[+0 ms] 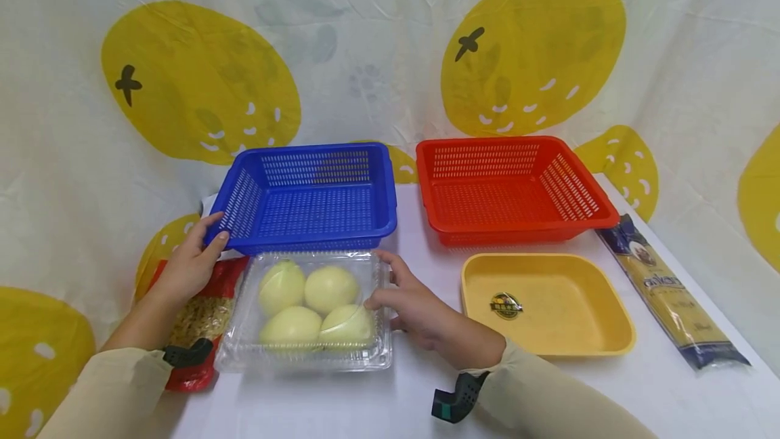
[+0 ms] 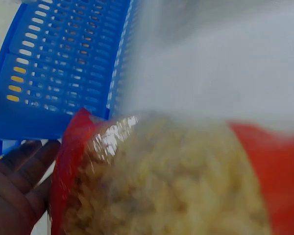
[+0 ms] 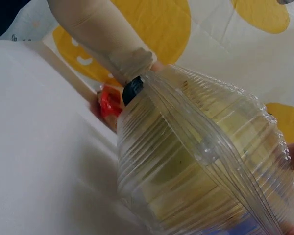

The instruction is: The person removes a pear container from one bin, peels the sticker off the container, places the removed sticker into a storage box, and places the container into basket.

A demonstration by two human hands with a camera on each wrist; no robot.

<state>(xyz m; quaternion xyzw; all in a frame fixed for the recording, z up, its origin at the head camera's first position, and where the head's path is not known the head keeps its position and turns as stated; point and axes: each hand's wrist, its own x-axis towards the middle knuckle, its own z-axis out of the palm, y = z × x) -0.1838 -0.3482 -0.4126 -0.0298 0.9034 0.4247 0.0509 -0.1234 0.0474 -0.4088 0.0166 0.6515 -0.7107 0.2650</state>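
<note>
My right hand (image 1: 420, 310) holds a clear plastic fruit box (image 1: 307, 330) by its right side, thumb over the lid. Inside lie several round, pale yellow-green fruits (image 1: 332, 288). The box stands in front of the blue basket (image 1: 305, 246), and a shadow shows on the table below its near edge. At the basket's left front corner, my left hand (image 1: 191, 269) touches the rim with extended fingers. Under the left forearm is a red bag of pasta (image 1: 201, 320), partly covered by the arm. It looks large and close in the left wrist view.
A red basket (image 1: 518, 230) stands to the right of the blue one. In front of it is a yellow tray (image 1: 560, 317) with a round sticker. A long pasta packet (image 1: 667, 290) lies at the right table edge. Fruit-printed cloth hangs behind.
</note>
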